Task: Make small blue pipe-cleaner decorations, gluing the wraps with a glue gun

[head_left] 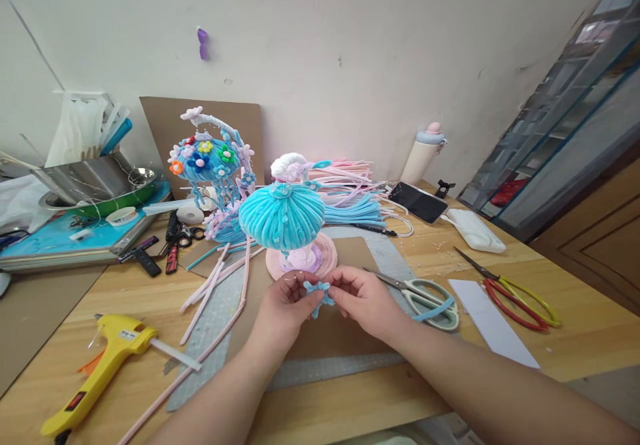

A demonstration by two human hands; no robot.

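Forearms (440, 358) nearest my remote lens; left hand (287, 308) and right hand (364, 297) pinch the fuzzy blue piece (320, 286) between them, above the brown board (325, 339) — I judge it light, soft, bendable, hardly slippery; best taken by its edges.

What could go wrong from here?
The right hand might brush the green-handled scissors, whose blades lie close beside it. The left forearm could catch the white stick jutting from the yellow glue gun and shift the gun. The light blue fuzzy piece, pinched by the left hand and the right, may bend if squeezed harder.
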